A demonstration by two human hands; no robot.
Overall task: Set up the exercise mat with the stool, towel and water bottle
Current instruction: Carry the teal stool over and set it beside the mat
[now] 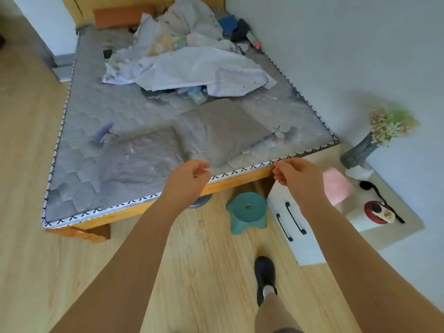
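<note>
My left hand [189, 180] hangs over the bed's [125, 207] edge, fingers loosely curled, holding nothing. The teal stool [248, 212] stands on the floor [204, 260] beside the nightstand [295, 246]. My right hand [298, 179] hovers half-curled, empty. A pink towel [337, 186] lies on the nightstand.
</note>
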